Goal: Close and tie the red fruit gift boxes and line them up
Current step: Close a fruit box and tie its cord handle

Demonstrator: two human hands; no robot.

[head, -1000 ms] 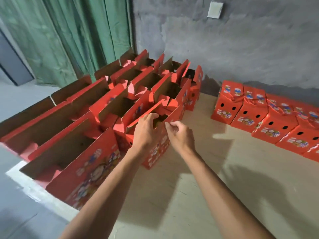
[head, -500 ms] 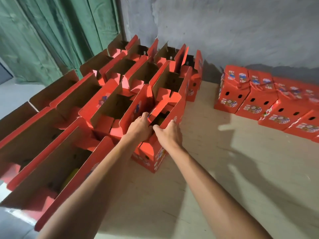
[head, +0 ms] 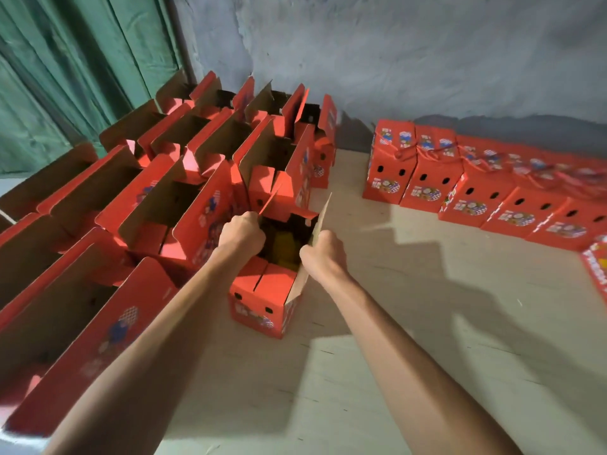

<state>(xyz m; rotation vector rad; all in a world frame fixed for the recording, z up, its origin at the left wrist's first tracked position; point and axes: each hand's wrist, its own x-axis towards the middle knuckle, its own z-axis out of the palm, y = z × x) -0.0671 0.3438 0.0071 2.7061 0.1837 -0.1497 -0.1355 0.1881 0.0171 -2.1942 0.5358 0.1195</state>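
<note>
One open red gift box (head: 262, 300) stands on the light board floor in front of me, a little apart from the others. Yellow fruit (head: 285, 247) shows inside it. My left hand (head: 242, 232) grips the box's left top flap. My right hand (head: 323, 254) grips the right flap, which stands upright with its brown inner side showing. Both flaps are spread apart. The fingertips of both hands are hidden behind the cardboard.
Several open red boxes (head: 157, 198) crowd the left side in rows, up to a green curtain (head: 65, 77). A row of closed, tied boxes (head: 460, 182) lines the grey wall (head: 394, 60) at the right. Bare floor (head: 427, 323) lies between.
The box has been drawn out of the group toward me and turned end-on. My hands have moved apart, each on its own flap, and the fruit inside has come into sight.
</note>
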